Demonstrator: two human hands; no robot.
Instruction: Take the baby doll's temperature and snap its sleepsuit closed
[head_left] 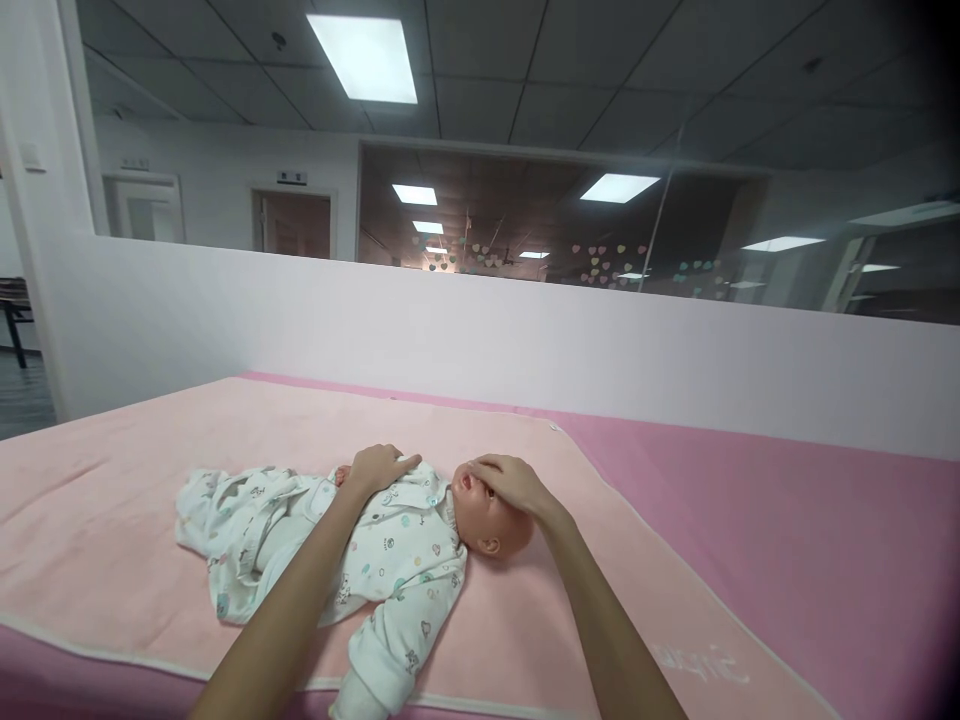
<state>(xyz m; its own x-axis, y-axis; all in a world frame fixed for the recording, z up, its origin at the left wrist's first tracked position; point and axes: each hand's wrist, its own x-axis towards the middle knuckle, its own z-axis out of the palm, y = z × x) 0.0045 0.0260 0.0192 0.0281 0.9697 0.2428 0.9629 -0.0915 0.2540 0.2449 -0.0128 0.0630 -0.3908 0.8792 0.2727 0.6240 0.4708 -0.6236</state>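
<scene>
Doll (401,540): left hand (379,468) on chest, right hand (515,482) over head, seemingly to steady it; both grips loosely spread.

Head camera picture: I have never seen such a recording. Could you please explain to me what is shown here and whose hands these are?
There is no machine here. The left hand and right hand belong to the person wearing the camera on their head; it looks forward and down, so the forearms enter from the bottom edge. A doll in a printed white outfit lies on a light pink blanket, spread over a darker pink surface. The left hand rests on the doll's body, the right on its face. Some fingers are hidden, so I cannot tell whether either hand grips. Behind is a white wall.
</scene>
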